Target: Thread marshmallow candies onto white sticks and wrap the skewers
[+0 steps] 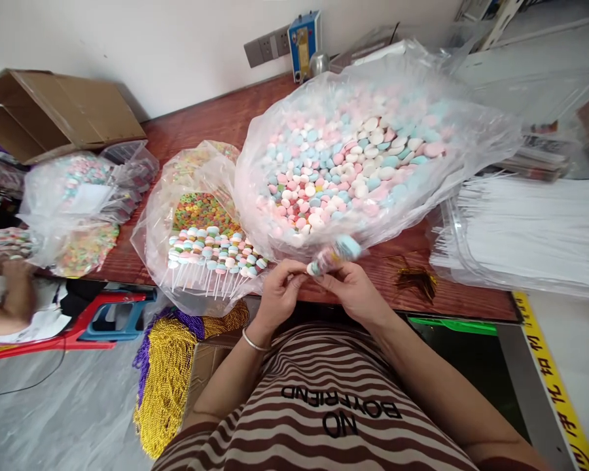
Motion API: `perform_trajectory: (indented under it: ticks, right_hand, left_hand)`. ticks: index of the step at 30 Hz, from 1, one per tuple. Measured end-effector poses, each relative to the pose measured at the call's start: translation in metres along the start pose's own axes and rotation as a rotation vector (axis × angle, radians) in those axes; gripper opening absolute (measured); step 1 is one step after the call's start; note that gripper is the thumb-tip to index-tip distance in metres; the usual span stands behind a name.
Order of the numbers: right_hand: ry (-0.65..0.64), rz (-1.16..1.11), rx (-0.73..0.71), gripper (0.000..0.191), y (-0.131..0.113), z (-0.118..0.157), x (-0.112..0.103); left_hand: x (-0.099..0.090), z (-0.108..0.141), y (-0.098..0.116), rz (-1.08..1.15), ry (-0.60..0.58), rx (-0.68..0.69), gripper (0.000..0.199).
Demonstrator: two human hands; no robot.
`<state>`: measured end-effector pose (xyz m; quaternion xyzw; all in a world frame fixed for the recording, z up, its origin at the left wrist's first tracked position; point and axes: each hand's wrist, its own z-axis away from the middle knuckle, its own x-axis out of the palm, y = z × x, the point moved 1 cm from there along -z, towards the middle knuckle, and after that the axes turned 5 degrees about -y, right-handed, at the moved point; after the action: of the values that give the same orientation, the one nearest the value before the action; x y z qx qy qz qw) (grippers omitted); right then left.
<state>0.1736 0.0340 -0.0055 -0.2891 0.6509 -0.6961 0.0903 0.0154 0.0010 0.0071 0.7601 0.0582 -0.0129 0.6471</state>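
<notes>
Before me, over the table's front edge, both hands meet at a blurred candy skewer (338, 255) of pastel pieces, its blue end pointing up and right. My right hand (353, 291) is closed around its lower side. At the other end, the fingers of my left hand (281, 294) are pinched together against it; the exact grip is partly hidden. Just beyond lies a large clear bag (255, 157) of pink, white and blue candies (368, 157). To the left, finished candy skewers (216, 252) on white sticks rest on a smaller bag of colourful ring candies (203, 210).
White sticks (530, 229) fill a clear tray at right, with gold twist ties (417, 278) nearby. A cardboard box (73, 111) and more candy bags (86, 196) stand left, near another person's arm (17, 297). Gold bead strings (167, 379) hang below the table edge.
</notes>
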Motion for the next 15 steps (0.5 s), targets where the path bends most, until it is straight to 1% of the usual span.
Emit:
perform_trajectory:
  ticks: [2,3,4,5,6,7,8,9,10,11,12,13,14,15]
  right_hand:
    - [-0.206,0.008,0.053,0.035,-0.008,0.0,-0.001]
    - [-0.313,0.041,0.07,0.035,-0.014,0.0,0.0]
    - [-0.387,0.097,0.065,0.034,-0.02,-0.001,0.001]
    - [-0.403,0.181,0.024,0.031,-0.027,-0.003,0.002]
    - [-0.363,0.295,-0.054,0.027,-0.035,-0.005,0.004]
    - [-0.28,0.436,-0.156,0.024,-0.043,-0.007,0.005]
    - [-0.18,0.589,-0.267,0.022,-0.052,-0.008,0.007]
    - [-0.087,0.738,-0.378,0.023,-0.061,-0.008,0.009]
    - [-0.026,0.869,-0.479,0.025,-0.07,-0.008,0.012]
    - [-0.017,0.974,-0.567,0.026,-0.076,-0.006,0.016]
    - [-0.061,1.054,-0.645,0.026,-0.081,-0.003,0.022]
    - [-0.146,1.114,-0.711,0.025,-0.083,0.0,0.028]
    - [-0.256,1.158,-0.772,0.025,-0.083,0.003,0.035]
    - [-0.37,1.19,-0.823,0.026,-0.079,0.006,0.041]
  left_hand:
    - [-0.015,-0.003,0.011,-0.258,-0.093,0.207,0.009]
    - [-0.021,-0.002,0.016,-0.359,-0.101,0.292,0.006]
    - [-0.027,0.0,0.022,-0.444,-0.076,0.355,0.003]
    - [-0.031,0.005,0.028,-0.508,-0.006,0.399,0.007]
    - [-0.033,0.011,0.033,-0.547,0.098,0.426,0.013]
    - [-0.034,0.02,0.038,-0.554,0.219,0.436,0.016]
    - [-0.034,0.03,0.042,-0.525,0.316,0.416,0.015]
    - [-0.032,0.039,0.046,-0.462,0.37,0.365,0.012]
    - [-0.03,0.046,0.049,-0.364,0.341,0.268,0.011]
    - [-0.027,0.051,0.05,-0.237,0.195,0.103,0.021]
    - [-0.024,0.054,0.052,-0.077,0.041,-0.06,0.038]
    - [-0.023,0.055,0.054,0.092,-0.032,-0.174,0.056]
    - [-0.024,0.054,0.058,0.233,-0.05,-0.23,0.071]
    - [-0.026,0.053,0.062,0.336,-0.035,-0.248,0.081]
